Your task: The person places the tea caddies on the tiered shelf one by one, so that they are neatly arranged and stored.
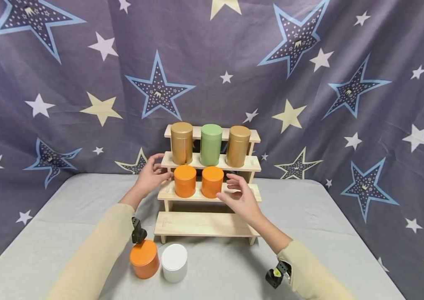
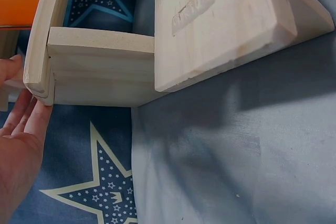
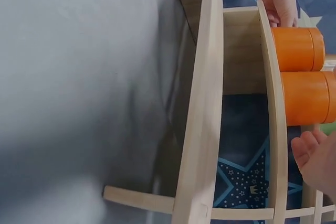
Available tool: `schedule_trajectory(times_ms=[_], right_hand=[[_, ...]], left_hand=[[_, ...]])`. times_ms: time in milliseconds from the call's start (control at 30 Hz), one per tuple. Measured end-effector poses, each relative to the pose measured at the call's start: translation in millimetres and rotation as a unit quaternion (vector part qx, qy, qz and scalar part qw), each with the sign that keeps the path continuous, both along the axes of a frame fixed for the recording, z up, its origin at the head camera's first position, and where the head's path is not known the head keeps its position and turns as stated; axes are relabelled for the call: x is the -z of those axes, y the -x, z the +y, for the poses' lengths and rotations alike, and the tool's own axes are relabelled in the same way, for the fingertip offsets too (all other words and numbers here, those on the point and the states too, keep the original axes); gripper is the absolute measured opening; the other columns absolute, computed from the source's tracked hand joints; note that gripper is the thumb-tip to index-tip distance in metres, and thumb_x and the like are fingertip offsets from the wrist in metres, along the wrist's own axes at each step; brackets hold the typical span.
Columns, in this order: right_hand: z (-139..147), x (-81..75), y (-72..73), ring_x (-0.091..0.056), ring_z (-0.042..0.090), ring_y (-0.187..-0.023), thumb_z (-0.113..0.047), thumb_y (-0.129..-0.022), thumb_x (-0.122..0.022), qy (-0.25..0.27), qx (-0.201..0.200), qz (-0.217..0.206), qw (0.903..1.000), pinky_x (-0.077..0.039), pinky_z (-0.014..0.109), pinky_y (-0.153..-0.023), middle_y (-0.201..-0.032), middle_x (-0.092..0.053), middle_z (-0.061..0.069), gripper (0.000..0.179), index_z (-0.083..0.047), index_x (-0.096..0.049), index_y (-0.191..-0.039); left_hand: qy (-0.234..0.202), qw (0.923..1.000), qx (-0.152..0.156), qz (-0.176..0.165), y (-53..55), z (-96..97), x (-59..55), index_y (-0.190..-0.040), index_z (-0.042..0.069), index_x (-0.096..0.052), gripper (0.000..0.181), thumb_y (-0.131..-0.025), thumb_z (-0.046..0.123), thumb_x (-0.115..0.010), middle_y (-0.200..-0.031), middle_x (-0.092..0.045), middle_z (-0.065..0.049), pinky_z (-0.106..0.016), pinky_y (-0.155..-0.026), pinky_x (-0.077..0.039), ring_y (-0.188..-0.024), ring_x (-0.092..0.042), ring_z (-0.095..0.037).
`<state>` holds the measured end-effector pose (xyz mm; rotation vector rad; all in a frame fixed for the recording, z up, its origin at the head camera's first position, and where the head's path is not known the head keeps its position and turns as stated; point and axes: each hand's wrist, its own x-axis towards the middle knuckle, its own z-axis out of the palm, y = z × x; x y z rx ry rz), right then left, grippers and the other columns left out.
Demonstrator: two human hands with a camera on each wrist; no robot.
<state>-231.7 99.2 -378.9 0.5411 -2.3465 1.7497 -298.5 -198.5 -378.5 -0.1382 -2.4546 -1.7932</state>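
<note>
A four-step wooden display stand (image 1: 208,223) rises in the middle of the table. Two orange tins (image 1: 185,181) (image 1: 212,182) stand side by side on its second step from the bottom. My left hand (image 1: 151,175) is at the stand's left end, thumb beside the left orange tin; in the left wrist view its fingertips (image 2: 38,121) touch the end of a wooden step. Over on the other side, my right hand (image 1: 240,196) is held with loosely bent fingers just right of the right orange tin (image 3: 307,98). Nothing is gripped in either palm.
On the step above stand two gold tins (image 1: 182,143) (image 1: 238,146) with a green tin (image 1: 210,145) between them. In front of the stand, another orange tin (image 1: 144,259) and a white tin (image 1: 174,263) are on the grey tabletop (image 1: 309,233). A star-patterned curtain (image 1: 212,50) hangs behind.
</note>
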Motion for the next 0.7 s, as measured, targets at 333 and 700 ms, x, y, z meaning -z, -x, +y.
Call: schedule_trajectory(times_ms=[333, 700], right_hand=[[-4, -26.6, -46.1, -0.054, 0.039, -0.110, -0.006, -0.079, -0.073, -0.036, -0.039, -0.011, 0.9985, -0.044, 0.052, -0.093, -0.120, -0.054, 0.027, 0.057, 0.002, -0.047, -0.130], [-13, 10.0, -61.9, -0.057, 0.034, -0.103, -0.013, -0.078, -0.076, -0.067, -0.112, -0.006, 0.9914, -0.048, 0.043, -0.088, -0.114, -0.060, 0.018, 0.055, -0.006, -0.051, -0.126]], left_hand=[[0.002, 1.0000, -0.001, -0.002, 0.8, 0.7, -0.7, -0.143, 0.015, -0.023, 0.074, -0.084, 0.002, -0.066, -0.129, -0.051, -0.023, -0.035, -0.092, -0.049, -0.122, -0.051, -0.035], [0.002, 1.0000, -0.002, -0.006, -0.4, 0.6, -1.0, -0.145, 0.016, -0.022, 0.075, -0.084, 0.005, -0.066, -0.131, -0.050, -0.023, -0.039, -0.096, -0.047, -0.123, -0.051, -0.034]])
